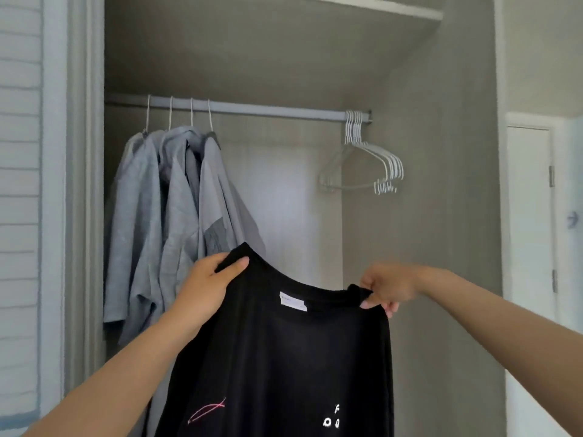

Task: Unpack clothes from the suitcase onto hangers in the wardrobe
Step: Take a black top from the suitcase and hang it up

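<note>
Between left hand (206, 287) and right hand (386, 287): black shirt (284, 357), apparently pinched.

Horizontal grey metal wardrobe rail (268, 109), mounted below white flat shelf (378, 9). Carries four grey fabric garments (176, 200) on thin pale hangers (191, 113) at left. Holds bunch of empty white wire hangers (372, 159) at right end, well apart.

Black T-shirt (284, 357) held up by its shoulders, hanging flat, white neck label, pink mark and white letters low on the fabric, grey shirts (170, 222) on hangers at the rail's (268, 109) left end, bunch of empty white hangers (372, 159) at its right end
</note>
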